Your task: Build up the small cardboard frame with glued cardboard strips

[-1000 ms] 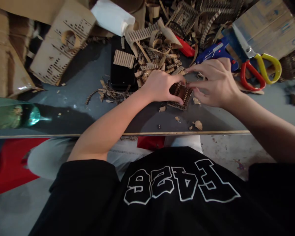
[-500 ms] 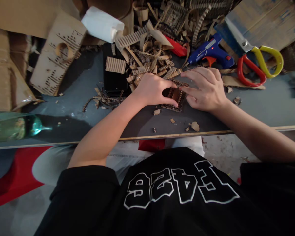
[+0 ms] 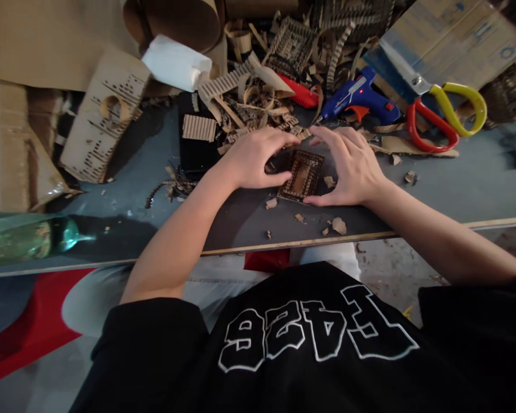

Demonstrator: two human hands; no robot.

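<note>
A small rectangular frame of corrugated cardboard strips (image 3: 301,175) lies flat on the dark tabletop between my hands, with its brown middle uncovered. My left hand (image 3: 258,156) is at its left, thumb and fingers apart, the thumb tip at the frame's left edge. On the other side my right hand (image 3: 350,163) is spread in a wide curve. Its thumb reaches the lower right corner, and its fingertips are beyond the far edge. Whether either thumb presses on the frame, I cannot tell.
Cardboard scraps (image 3: 258,103) are heaped behind the hands. A blue glue gun (image 3: 361,97), scissors (image 3: 434,123) with red and yellow handles, and a red-handled tool (image 3: 301,92) lie at the back. A white bottle (image 3: 174,63) and a green bottle (image 3: 30,238) lie leftward.
My fingers have drawn back from the frame's middle and spread out around its sides. More of the frame shows. The whole view has shifted slightly.
</note>
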